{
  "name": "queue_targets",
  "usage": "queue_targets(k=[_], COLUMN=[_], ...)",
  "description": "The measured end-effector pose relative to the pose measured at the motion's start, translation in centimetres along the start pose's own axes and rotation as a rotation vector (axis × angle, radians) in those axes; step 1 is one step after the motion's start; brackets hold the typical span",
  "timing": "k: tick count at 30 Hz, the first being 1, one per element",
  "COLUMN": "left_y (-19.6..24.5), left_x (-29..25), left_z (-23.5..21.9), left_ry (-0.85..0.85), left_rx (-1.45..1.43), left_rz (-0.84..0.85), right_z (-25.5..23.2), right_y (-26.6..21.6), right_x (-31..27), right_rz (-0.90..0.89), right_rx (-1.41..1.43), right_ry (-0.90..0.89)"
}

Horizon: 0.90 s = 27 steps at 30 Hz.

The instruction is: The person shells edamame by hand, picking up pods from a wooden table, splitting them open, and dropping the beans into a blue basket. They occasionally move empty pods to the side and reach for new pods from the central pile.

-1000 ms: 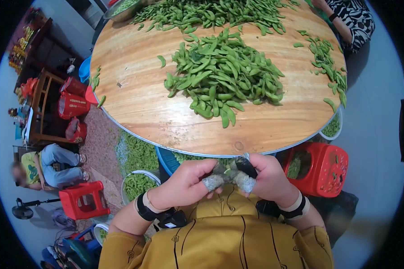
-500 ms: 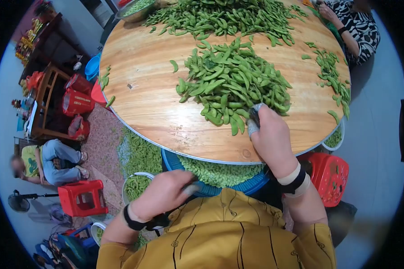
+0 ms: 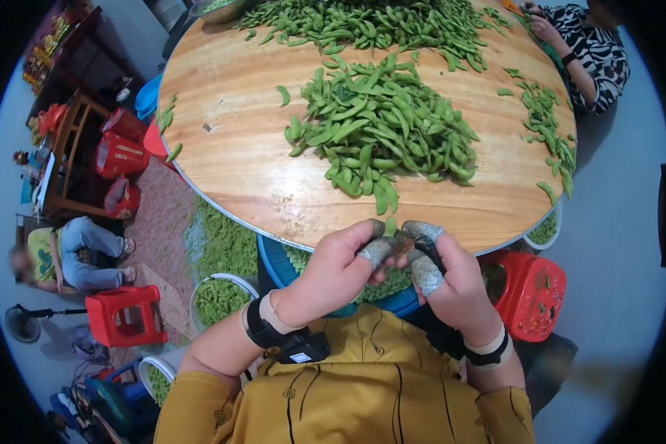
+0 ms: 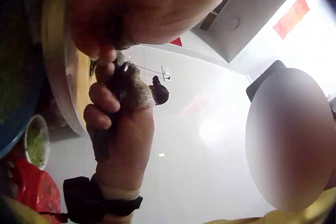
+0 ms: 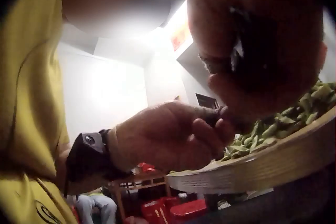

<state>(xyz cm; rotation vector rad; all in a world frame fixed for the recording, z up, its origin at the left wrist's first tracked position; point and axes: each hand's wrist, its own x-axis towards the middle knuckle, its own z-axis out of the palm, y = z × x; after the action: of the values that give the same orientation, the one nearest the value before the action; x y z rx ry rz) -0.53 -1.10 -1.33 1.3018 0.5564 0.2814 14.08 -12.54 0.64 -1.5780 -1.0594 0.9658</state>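
Both hands meet just past the front edge of the round wooden table (image 3: 233, 189). The left hand (image 3: 329, 270) pinches a green soybean pod (image 3: 391, 225), its tip showing above the taped fingers. Against it, the right hand (image 3: 459, 285) has curled thumb and fingers closing on the pod's other end, which they mostly hide. Grey, stained tape wraps the fingertips of both hands. In the left wrist view something dark with a shiny edge (image 4: 126, 67) shows at the right fingertips; I cannot tell what it is. A heap of soybean pods (image 3: 392, 122) lies ahead on the table.
Below the hands, a blue basin (image 3: 274, 259) holds shelled beans. A bucket of pods (image 3: 248, 285) stands to the left, a red stool (image 3: 536, 296) to the right. More pods (image 3: 377, 26) cover the table's far side, where another person (image 3: 588, 63) sits. Another red stool (image 3: 126, 314) stands left.
The right hand has come back from the near edge of the pod heap to the left hand. The left hand has risen toward the table edge and now pinches a pod.
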Motion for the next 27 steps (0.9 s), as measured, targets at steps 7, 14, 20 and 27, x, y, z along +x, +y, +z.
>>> queue_targets(k=[7,14,20,27], left_y=[0.0,0.2,0.4,-0.1], left_x=[-0.2,-0.3,-1.5,-1.5], left_z=[-0.7,-0.9,-2.3,-1.4], left_ry=[-0.087,0.018,-0.26,0.008], left_rx=[0.393,0.933,-0.283,0.671], left_rz=[0.167,0.526,-0.256,0.307], right_z=[-0.3,-0.8,-1.1,0.2], right_y=[-0.3,0.7,-0.1,0.3], right_x=[0.3,0.1,0.0,0.1], right_rz=[0.042,0.091,0.418,0.394], right_rx=[0.1,0.289,0.904,0.517], right_ry=[-0.134,-0.159,-0.405,-0.28])
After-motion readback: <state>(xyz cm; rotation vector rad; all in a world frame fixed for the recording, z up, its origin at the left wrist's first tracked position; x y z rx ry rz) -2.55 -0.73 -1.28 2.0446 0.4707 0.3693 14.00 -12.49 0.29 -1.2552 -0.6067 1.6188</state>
